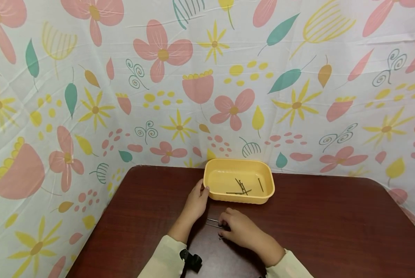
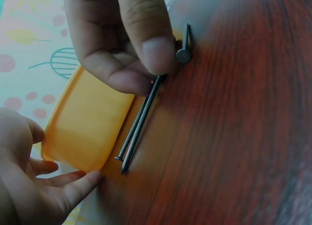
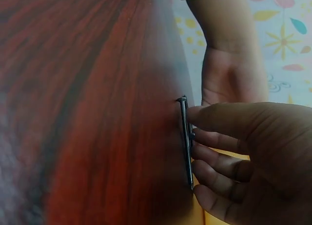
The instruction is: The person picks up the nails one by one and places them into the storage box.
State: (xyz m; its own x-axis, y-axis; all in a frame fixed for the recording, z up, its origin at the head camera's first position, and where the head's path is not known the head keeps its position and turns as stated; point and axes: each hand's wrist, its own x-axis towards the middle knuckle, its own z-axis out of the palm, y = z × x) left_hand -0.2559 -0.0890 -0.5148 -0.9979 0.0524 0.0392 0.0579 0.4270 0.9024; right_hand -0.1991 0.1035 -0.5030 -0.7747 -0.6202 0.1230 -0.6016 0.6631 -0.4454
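Observation:
My left hand (image 1: 195,202) holds the left end of a shallow yellow plastic tray (image 1: 240,199), thumb by the near corner and fingers along its outer wall. Several dark metal nails (image 1: 242,188) lie loose inside the tray. Just in front of it, my right hand (image 1: 241,228) reaches low over the table and pinches at long nails (image 2: 141,122), which stick out to the left from under its thumb and fingers. Another nail (image 2: 184,55) shows its flat head beside the thumb in the left wrist view. The right wrist view has the fingertips right at a nail (image 3: 187,142).
The dark reddish-brown wooden table (image 1: 332,224) stretches out on both sides of the hands. Its far edge meets a white cloth (image 1: 235,50) printed with flowers and leaves. A black strap mount (image 1: 191,261) sits at the left wrist.

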